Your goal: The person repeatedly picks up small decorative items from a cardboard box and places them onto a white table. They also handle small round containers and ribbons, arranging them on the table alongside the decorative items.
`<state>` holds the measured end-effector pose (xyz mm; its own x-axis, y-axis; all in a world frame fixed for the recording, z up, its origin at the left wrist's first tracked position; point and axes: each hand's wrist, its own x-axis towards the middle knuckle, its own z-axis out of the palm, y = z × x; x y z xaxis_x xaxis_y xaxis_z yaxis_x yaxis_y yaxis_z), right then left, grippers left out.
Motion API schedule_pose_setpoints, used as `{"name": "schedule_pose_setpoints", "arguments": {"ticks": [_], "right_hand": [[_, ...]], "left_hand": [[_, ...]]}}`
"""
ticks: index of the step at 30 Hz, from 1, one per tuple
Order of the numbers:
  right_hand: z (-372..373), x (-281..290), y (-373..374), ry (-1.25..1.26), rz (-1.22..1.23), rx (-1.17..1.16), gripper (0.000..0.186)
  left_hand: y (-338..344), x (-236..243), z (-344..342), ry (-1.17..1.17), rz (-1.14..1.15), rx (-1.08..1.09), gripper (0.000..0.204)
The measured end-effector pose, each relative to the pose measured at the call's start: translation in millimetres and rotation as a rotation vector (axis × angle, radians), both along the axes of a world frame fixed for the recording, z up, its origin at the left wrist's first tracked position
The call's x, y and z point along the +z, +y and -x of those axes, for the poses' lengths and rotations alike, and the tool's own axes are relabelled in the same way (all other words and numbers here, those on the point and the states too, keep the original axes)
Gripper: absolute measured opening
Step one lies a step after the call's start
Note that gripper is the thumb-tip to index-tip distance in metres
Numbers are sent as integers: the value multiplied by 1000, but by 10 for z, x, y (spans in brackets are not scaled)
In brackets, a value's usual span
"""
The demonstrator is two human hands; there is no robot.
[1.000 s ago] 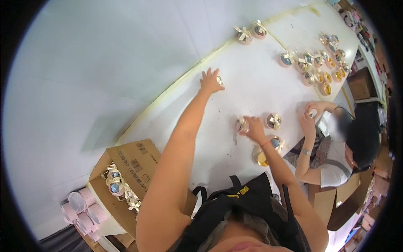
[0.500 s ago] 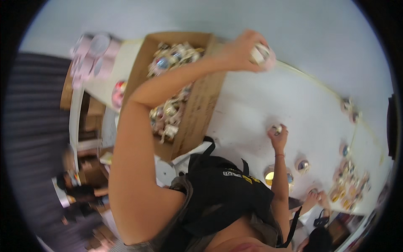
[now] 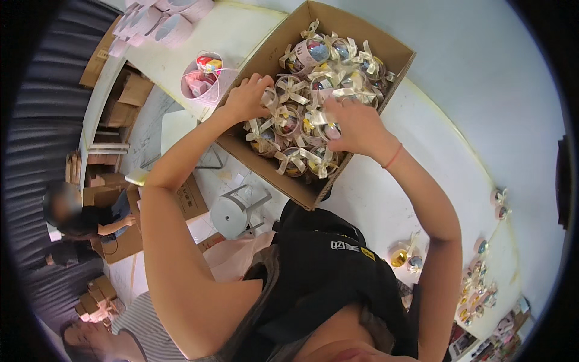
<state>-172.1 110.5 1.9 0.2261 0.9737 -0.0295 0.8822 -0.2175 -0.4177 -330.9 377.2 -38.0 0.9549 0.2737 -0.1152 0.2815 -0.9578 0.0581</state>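
Both hands reach into an open cardboard box (image 3: 283, 190) filled with ribbon-tied round containers (image 3: 291, 89). These are small, with clear shiny tops, pale pink sides and cream bows; colourful contents show through some. On the box's left side my left hand (image 3: 247, 99) has its fingers curled round one of them, mostly hidden by the hand. Across the pile, my right hand (image 3: 360, 128) closes its thumb and fingers on another near the right wall, slightly blurred. A red band circles the right wrist.
A pink bucket (image 3: 208, 93) with packets stands left of the box; stacked pink buckets (image 3: 172, 27) sit behind it. More round containers (image 3: 479, 292) are on the white table at right. A grey stool (image 3: 232, 214) stands below left. Two other people are at left.
My left hand has come back from the far right into the box. The right hand has moved up from the table into the box. The view has shifted, showing more of the box.
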Motion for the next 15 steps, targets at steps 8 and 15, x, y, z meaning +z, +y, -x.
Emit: {"name": "schedule_pose_setpoints", "arguments": {"ticks": [8, 15], "right_hand": [[-19, -371, 344, -102, 374, 269, 75], [235, -660, 223, -39, 254, 106, 45]], "left_hand": [[91, -202, -305, 203, -134, -105, 85], [67, -63, -368, 253, -15, -201, 89]]}}
